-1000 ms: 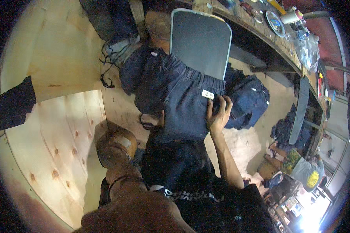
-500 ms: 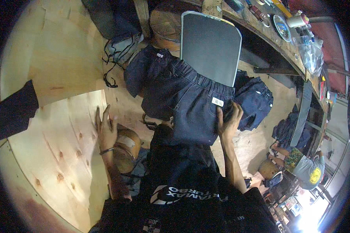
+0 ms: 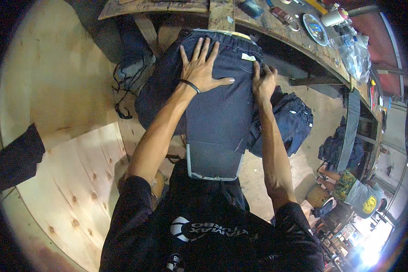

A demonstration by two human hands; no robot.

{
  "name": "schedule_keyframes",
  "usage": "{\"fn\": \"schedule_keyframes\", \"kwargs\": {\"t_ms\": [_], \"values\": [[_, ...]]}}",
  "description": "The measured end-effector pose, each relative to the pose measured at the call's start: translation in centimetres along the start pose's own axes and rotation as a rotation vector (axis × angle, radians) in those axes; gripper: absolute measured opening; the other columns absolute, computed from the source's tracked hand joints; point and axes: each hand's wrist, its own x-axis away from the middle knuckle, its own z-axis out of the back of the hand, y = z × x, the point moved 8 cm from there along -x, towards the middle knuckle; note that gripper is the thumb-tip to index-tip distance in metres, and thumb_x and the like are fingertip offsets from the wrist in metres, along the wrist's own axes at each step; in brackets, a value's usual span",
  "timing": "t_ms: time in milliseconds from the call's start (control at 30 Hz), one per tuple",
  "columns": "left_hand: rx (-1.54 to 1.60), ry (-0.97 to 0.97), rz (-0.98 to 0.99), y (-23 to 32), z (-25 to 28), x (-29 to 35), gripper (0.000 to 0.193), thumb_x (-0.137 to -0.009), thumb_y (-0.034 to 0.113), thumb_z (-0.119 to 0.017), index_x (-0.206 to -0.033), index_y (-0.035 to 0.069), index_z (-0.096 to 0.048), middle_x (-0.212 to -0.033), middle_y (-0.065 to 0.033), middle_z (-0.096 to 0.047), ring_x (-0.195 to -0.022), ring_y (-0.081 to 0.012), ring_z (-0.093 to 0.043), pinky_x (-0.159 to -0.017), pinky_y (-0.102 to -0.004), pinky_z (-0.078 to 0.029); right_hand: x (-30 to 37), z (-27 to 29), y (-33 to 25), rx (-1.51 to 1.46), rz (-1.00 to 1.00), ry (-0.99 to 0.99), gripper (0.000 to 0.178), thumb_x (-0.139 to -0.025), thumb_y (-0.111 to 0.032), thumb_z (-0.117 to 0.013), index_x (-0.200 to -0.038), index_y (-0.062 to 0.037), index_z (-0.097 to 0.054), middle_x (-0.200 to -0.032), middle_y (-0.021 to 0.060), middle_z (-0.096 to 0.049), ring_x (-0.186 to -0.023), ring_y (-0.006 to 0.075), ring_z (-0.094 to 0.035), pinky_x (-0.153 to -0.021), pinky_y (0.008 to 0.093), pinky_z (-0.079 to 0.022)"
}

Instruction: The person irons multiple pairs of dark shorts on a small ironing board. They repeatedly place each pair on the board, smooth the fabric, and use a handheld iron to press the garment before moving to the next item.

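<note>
Dark shorts (image 3: pixel 220 102), head view: lying over a grey board (image 3: pixel 213 162). Left hand (image 3: pixel 199 70) pressing flat, fingers spread wide; right hand (image 3: pixel 264 82) gripping the side edge, thumb uppermost. More shorts (image 3: pixel 289 121) lying rightward; cluttered table (image 3: pixel 172 6) standing just beyond the waistband.

The shorts (image 3: pixel 220 109) in the upper middle of the frame are dark navy, with a white label (image 3: pixel 248 57). The board (image 3: pixel 213 161) beneath is dark grey with a pale rim. A black wristband (image 3: pixel 190 85) shows at upper centre. The shirt (image 3: pixel 213 254) along the bottom is black with white print. At left, the plywood (image 3: pixel 72 195) is pale tan, dotted with brown knots (image 3: pixel 75 223). At lower right, another person's top (image 3: pixel 356 196) is light grey with a yellow emblem (image 3: pixel 370 204).
</note>
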Motion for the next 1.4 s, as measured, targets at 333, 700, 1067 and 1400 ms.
{"fn": "schedule_keyframes", "kwargs": {"t_ms": [333, 700, 1067, 1400], "values": [[-0.026, -0.355, -0.419, 10.6, 0.9, -2.3, 0.084, -0.091, 0.063, -0.075, -0.150, 0.006, -0.059, -0.144, -0.0224, -0.066, -0.143, -0.0316, -0.058, -0.126, -0.0626, -0.030, 12.4, 4.5, 1.2, -0.099, -0.090, -0.158, 0.067, -0.092, -0.054, -0.083, -0.120, 0.0071, -0.073, -0.129, 0.0303, -0.064, -0.111, 0.0476, -0.070, -0.095, 0.0520, -0.057], [-0.437, -0.420, -0.235, 10.6, 1.4, -4.7, 0.055, -0.106, 0.043, -0.060, -0.145, 0.004, -0.062, -0.140, -0.0090, -0.066, -0.141, -0.0266, -0.056, -0.123, -0.0853, -0.003, 11.0, 5.0, 0.5, -0.064, -0.093, -0.119, 0.068, -0.094, -0.054, -0.081, -0.126, 0.0053, -0.072, -0.129, 0.0282, -0.066, -0.112, 0.0427, -0.070, -0.096, 0.0490, -0.057], [0.102, 0.080, -0.262, 1.8, 1.6, -2.4, 0.107, -0.084, 0.079, -0.072, -0.170, 0.027, -0.036, -0.174, -0.0168, -0.032, -0.162, -0.0382, -0.028, -0.130, -0.0683, -0.017, 21.6, 3.1, -12.9, -0.280, 0.771, -0.534, 0.090, -0.075, -0.006, -0.083, -0.158, -0.0015, -0.049, -0.161, 0.0229, -0.050, -0.150, 0.0443, -0.046, -0.126, 0.0513, -0.040], [0.112, -0.298, -0.249, 1.2, -1.9, -5.4, 0.095, -0.069, 0.095, -0.067, -0.114, 0.012, -0.074, -0.112, -0.0056, -0.073, -0.119, -0.0248, -0.059, -0.104, -0.0543, -0.037, 15.3, -4.1, -13.3, -0.266, 1.035, -1.012, 0.090, -0.075, -0.013, -0.073, -0.162, -0.0077, -0.049, -0.168, 0.0166, -0.046, -0.154, 0.0409, -0.044, -0.132, 0.0526, -0.034]]}}
